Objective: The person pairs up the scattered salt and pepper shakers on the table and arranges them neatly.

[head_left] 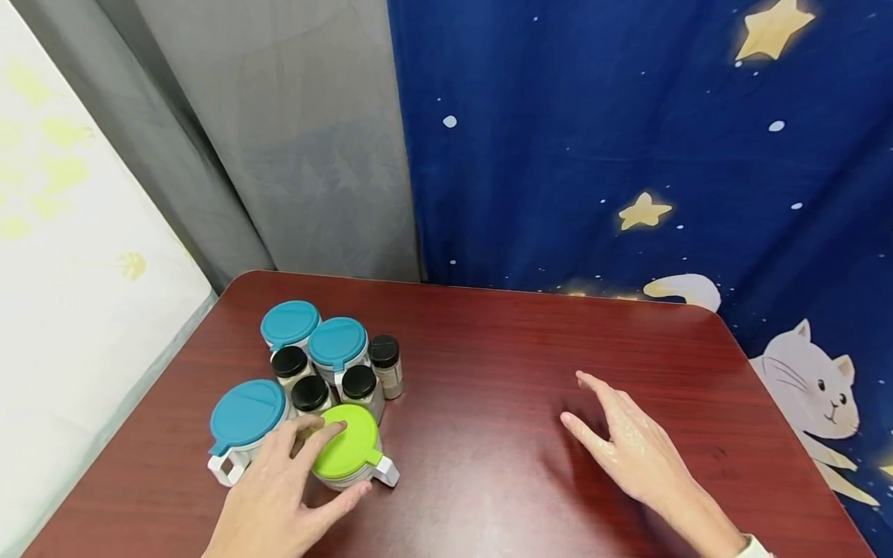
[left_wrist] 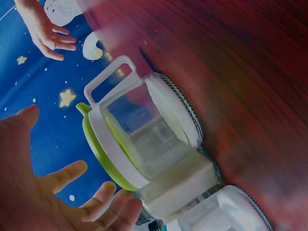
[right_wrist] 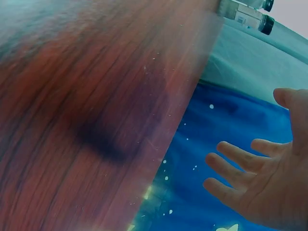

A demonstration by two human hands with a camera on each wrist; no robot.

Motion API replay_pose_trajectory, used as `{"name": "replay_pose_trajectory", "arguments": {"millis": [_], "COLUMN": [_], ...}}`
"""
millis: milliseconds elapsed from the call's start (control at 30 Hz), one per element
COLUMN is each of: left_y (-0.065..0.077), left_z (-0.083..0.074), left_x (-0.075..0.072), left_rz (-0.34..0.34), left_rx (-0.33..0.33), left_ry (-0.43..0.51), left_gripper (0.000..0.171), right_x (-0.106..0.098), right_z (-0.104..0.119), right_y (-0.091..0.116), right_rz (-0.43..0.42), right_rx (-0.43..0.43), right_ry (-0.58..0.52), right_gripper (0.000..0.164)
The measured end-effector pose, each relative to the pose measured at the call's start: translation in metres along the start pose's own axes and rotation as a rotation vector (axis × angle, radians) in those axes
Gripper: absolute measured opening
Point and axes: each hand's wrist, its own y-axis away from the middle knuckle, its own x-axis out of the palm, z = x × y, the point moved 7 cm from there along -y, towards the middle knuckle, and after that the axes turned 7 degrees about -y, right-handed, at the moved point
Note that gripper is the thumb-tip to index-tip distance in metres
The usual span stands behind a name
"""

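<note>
A clear jar with a lime-green lid [head_left: 349, 443] and a white handle [head_left: 386, 471] stands at the front of a cluster on the left of the table. My left hand [head_left: 282, 484] hovers beside it, fingers spread at the lid's left edge and thumb out in front. In the left wrist view the fingertips [left_wrist: 103, 192] are right at the rim of the green lid [left_wrist: 103, 154], with the thumb well apart from the jar. Over the table on the right, my right hand [head_left: 631, 449] is held with fingers extended and nothing in it.
Three blue-lidded jars [head_left: 247, 415] and several small black-capped bottles [head_left: 359, 384] crowd behind and left of the green-lidded jar. They all stand on a reddish-brown table [head_left: 481, 372]. A grey curtain [head_left: 293, 139] and a blue starry curtain [head_left: 530, 139] hang behind its far edge.
</note>
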Motion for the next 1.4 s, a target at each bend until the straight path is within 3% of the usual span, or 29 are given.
{"name": "replay_pose_trajectory", "arguments": {"millis": [100,233,367,667,900,1033,1200,1333,1400], "left_y": [0.000,-0.001,-0.001,0.000,0.001,0.001,0.003,0.004,0.005], "left_z": [0.000,0.000,0.000,0.000,0.002,0.002,0.001,-0.001,-0.002], "left_x": [0.001,0.001,0.001,0.001,0.002,0.000,0.005,0.015,0.018], "left_rz": [-0.024,-0.071,-0.064,-0.022,0.014,0.014,0.068,0.125,0.149], "left_rx": [0.029,0.121,0.176,0.190,0.143,0.135,0.103,0.104,0.104], "left_ry": [-0.023,-0.077,-0.103,-0.090,-0.049,-0.025,-0.006,-0.033,-0.048], "left_gripper": [0.067,0.055,0.049,0.048,0.047,0.046,0.066,0.092,0.097], "right_x": [0.000,0.002,0.008,0.027,0.045,0.053,0.060,0.064,0.067], "right_z": [0.000,0.001,0.007,0.043,0.059,0.063,0.068,0.070,0.070], "right_y": [-0.003,-0.008,-0.016,-0.033,-0.043,-0.046,-0.050,-0.053,-0.055], "right_rz": [-0.007,0.008,0.014,-0.061,-0.034,-0.001,0.035,0.033,0.033], "right_rx": [0.020,0.060,0.052,-0.203,-0.233,-0.244,-0.271,-0.248,-0.228], "right_ry": [-0.025,-0.054,-0.063,-0.026,-0.114,-0.229,-0.376,-0.434,-0.467], "right_gripper": [0.061,0.061,0.060,0.047,0.045,0.043,0.044,0.046,0.046]}}
